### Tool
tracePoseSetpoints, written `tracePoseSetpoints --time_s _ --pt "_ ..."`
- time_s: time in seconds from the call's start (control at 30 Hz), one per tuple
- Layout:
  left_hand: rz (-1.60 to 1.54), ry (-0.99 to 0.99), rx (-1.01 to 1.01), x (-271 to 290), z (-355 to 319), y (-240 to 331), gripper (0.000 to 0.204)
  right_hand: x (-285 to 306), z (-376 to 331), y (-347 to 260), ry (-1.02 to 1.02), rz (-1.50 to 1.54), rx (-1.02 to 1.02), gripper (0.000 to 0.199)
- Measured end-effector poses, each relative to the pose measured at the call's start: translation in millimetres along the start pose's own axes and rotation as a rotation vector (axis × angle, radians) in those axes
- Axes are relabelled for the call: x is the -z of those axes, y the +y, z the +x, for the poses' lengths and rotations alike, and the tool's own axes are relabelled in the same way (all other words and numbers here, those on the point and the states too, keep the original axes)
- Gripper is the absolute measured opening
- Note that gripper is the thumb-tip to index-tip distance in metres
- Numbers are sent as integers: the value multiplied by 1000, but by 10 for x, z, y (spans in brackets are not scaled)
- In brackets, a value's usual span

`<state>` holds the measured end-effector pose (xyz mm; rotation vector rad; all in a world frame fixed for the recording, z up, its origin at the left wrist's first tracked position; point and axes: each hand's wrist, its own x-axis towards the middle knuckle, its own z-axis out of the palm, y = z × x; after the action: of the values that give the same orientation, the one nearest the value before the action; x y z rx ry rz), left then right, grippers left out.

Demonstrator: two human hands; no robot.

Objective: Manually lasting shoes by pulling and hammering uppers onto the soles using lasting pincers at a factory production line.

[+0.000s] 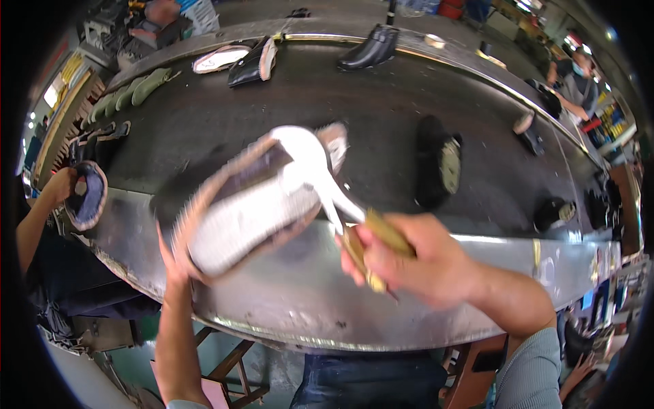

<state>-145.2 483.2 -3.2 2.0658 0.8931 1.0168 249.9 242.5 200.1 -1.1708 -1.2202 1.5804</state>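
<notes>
My left hand (177, 262) grips one end of a black shoe upper (174, 187) and holds it bottom up, tilted, above the metal edge of the workbench; most of its fingers are hidden behind the shoe. A white insole board (238, 225) fills the bottom, with a tan, ragged margin around it. In my right hand (426, 259) is a pair of pincers, gripped by its yellowish handles (388, 235). The pale, motion-blurred head of the pincers (303, 153) overlaps the shoe's far end; whether its jaws bite the margin I cannot tell.
A dark conveyor belt (368, 102) runs beyond the metal ledge (306, 307). On it stand a black ankle boot (371, 49), a black shoe (436, 163) and other shoes. At left, a co-worker's hand (63, 184) holds a shoe (86, 195). Another person (578, 85) is at far right.
</notes>
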Motion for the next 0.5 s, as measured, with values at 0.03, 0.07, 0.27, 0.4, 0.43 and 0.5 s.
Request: tracePoseSetpoints --time_s 0.03,0.07,0.27,0.4,0.43,0.5 --pt "-245 -218 -126 -188 -144 570 75 -175 -342 150 38 -13 14 44" --pt "-255 -224 -153 -388 -430 1085 75 -400 -691 277 59 41 3 36" --pt "-675 -119 -199 -1563 -3198 2391 153 -1771 -2621 1087 60 190 -103 30" --pt "-966 -12 127 -1916 -3892 2910 158 -2347 -3404 1421 230 284 -211 32" --pt "-1064 33 219 -1878 -3871 3055 155 -2453 -3584 1494 337 326 -239 33" --pt "-1002 -73 178 -1731 -3783 3231 148 -2583 -3844 1623 454 404 -229 34"
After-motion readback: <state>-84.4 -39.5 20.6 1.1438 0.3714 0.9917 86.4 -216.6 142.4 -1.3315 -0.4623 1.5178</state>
